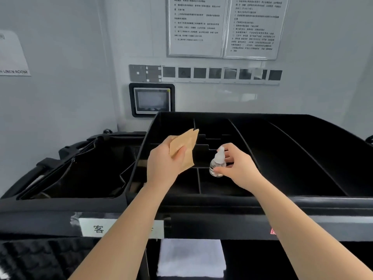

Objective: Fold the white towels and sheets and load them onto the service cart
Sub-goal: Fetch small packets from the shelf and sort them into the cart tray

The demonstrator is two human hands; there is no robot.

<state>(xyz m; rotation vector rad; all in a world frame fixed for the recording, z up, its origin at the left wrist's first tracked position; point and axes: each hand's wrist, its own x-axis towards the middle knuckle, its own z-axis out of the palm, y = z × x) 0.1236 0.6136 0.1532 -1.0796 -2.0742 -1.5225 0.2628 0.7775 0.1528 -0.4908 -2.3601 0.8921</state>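
I stand at the black plastic service cart [302,201], both arms reaching over its top tray of divided compartments. My left hand [163,164] pinches a flat tan paper packet [184,146], thumb across its face and fingers curled behind, holding it tilted toward one o'clock above the small slots at the tray's middle. I judge I hold it high so I can see which slot suits it.

My right hand [238,168] grips a small clear glass bottle with a white cap [217,164]; thumb and fingertips close around its body, keeping it upright just over the near compartment, right of a thin divider. Whether its base touches the tray floor I cannot tell. Upright seems sensible, so nothing leaks.

The task's own linen sits elsewhere: a folded white towel [191,257] lies flat at six o'clock, on the shelf below the tray. A black fabric laundry bag [80,168] hangs open at nine o'clock. At twelve o'clock, the wall carries framed printed notices [222,27] and a small grey touchscreen panel [151,100]. This looks like stocking amenities, aside from folding.
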